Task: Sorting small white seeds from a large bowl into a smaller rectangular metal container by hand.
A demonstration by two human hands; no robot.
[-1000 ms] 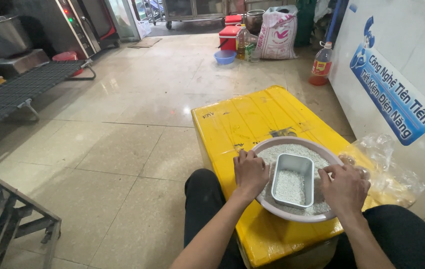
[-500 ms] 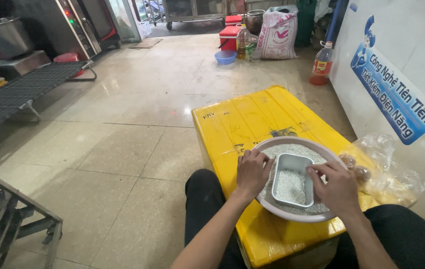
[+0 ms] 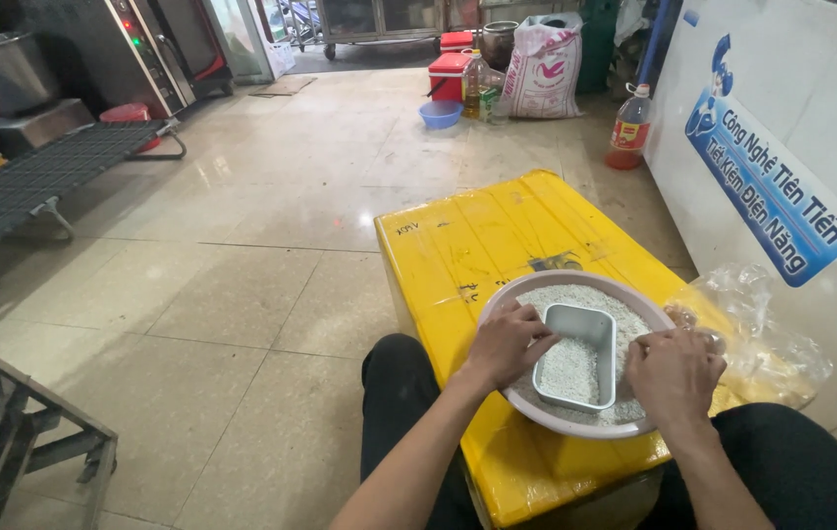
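1. Two hands are working in a round bowl (image 3: pixel 536 294) of white grains on the yellow box (image 3: pixel 497 236).
2. Left hand (image 3: pixel 507 344) is grasping the metal tin (image 3: pixel 575 358) at nine o'clock.
3. Right hand (image 3: pixel 674 373) is clenching grains at three o'clock.

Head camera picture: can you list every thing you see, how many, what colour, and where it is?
box: one, yellow, on the floor before the person
bowl: one, pale pink, on the box, holds white grains
tin: one, grey metal, rectangular, in the bowl, part filled with grains
plastic bag: one, clear, right of the bowl
bottle: one, reddish, by the white wall
basin: one, blue, far floor
cooler: one, red, behind the basin
sack: one, white and pink, far floor
left hand: on the tin's left edge
right hand: on the bowl's right side
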